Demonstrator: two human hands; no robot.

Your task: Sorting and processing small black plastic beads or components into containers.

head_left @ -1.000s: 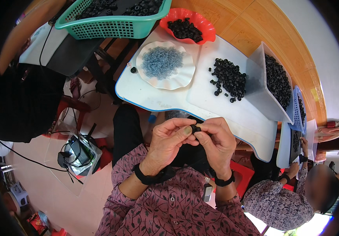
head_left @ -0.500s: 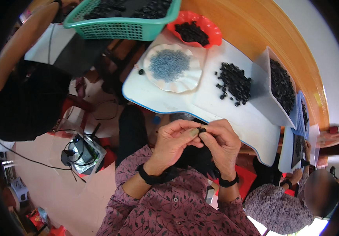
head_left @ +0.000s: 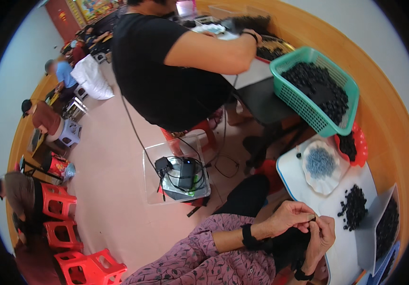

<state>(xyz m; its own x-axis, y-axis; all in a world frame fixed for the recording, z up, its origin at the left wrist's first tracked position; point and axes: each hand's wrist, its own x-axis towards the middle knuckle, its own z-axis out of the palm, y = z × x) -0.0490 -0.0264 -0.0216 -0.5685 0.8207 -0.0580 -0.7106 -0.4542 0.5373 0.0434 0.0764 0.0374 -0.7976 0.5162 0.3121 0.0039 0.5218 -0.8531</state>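
My left hand and my right hand meet at the near side of the white table, fingertips pinched together on one small black part. Fingers cover most of that part, so its exact kind cannot be made out. Beyond my hands, a white wavy-rimmed dish holds many thin blue-grey pins. To the right of the dish lies a loose pile of small black parts. A grey bin at the right edge contains more black parts.
A red bowl and a green basket, both with black parts, stand farther back. A person in black works ahead. On the floor side is a clear box with cabled devices. Red stools and other people line the left.
My view has swung left, so the table and my hands now appear at the lower right and more of the room shows. Both hands still pinch the small black part.
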